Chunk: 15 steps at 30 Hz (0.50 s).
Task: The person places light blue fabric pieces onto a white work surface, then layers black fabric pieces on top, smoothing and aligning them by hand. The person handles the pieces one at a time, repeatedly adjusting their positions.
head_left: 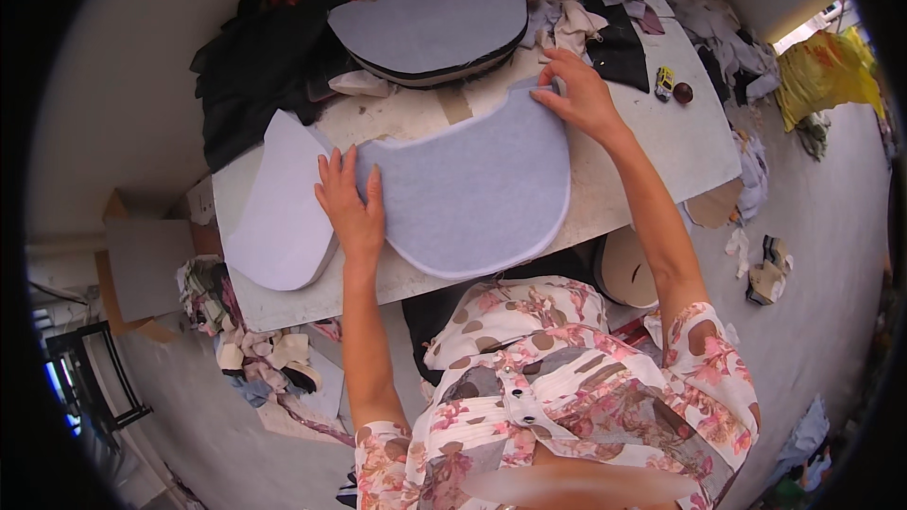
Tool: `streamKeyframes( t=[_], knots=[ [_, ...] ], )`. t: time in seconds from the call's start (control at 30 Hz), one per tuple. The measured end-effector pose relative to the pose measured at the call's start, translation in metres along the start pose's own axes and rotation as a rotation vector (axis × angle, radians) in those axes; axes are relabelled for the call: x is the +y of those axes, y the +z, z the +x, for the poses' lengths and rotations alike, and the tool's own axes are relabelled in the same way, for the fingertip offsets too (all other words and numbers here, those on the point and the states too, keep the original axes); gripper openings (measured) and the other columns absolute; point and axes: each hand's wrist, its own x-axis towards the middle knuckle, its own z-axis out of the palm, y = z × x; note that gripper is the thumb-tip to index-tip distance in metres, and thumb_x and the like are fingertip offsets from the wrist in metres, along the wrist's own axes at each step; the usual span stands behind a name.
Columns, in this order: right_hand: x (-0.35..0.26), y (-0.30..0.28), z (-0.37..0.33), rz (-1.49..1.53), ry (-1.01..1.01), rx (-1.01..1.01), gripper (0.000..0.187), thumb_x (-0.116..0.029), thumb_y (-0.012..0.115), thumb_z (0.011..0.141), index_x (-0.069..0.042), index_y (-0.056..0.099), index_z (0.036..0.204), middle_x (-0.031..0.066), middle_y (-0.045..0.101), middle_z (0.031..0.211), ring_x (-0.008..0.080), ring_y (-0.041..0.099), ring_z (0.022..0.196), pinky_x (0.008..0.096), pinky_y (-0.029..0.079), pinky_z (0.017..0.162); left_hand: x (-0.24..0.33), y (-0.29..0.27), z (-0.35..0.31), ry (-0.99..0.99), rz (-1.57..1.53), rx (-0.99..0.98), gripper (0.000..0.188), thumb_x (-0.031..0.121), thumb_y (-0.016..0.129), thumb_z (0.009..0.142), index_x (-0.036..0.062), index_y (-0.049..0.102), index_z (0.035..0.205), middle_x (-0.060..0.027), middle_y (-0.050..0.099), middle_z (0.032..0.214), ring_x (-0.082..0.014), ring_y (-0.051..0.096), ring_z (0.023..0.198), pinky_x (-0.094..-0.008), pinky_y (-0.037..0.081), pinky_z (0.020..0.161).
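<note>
A half-round, blue-grey fabric piece (472, 189) with a white rim lies flat on the table in front of me, its curved side toward my body. At its upper right corner, my right hand (578, 99) pinches the edge between thumb and fingers. My left hand (350, 203) rests with fingers spread, the thumb on the piece's left edge. Beside that hand lies a stack of white cut pieces (279, 208), curved in outline. Farther back stands a thick stack of similar grey-topped pieces (435, 24) with dark and pale layers below.
Black cloth (265, 76) is heaped at the table's back left. A toy car (664, 83) and a dark red ball (683, 93) sit at the right of the table (652, 161). Fabric scraps (269, 359) lie below left. A yellow bag (827, 76) stands far right.
</note>
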Motion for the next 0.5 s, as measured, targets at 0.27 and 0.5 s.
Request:
streamKeyframes(
  t=[0.27,0.5],
  knots=[
    [-0.004,-0.001,0.002,0.09,-0.044,0.094,0.02,-0.016,0.072,0.075,-0.003,0.061,0.084,0.0187,0.063,0.118,0.0331,0.059,0.11,0.0386,0.046,0.091,0.001,0.005,0.006,-0.017,0.003,0.028,0.041,0.024,0.053,0.097,0.0074,0.051,0.135,-0.0172,0.045,0.143,-0.0348,0.028,0.141,-0.0547,0.012,0.114],
    [-0.011,0.001,-0.006,-0.198,-0.071,0.104,0.043,-0.023,0.073,0.078,-0.005,0.059,0.115,0.0168,0.053,0.132,0.0353,0.047,0.124,0.0452,0.037,0.101,0.001,0.003,0.008,-0.004,0.012,0.098,0.042,0.025,0.051,0.097,0.0083,0.05,0.136,-0.0143,0.046,0.143,-0.0328,0.03,0.141,-0.0526,0.014,0.115]
  ],
)
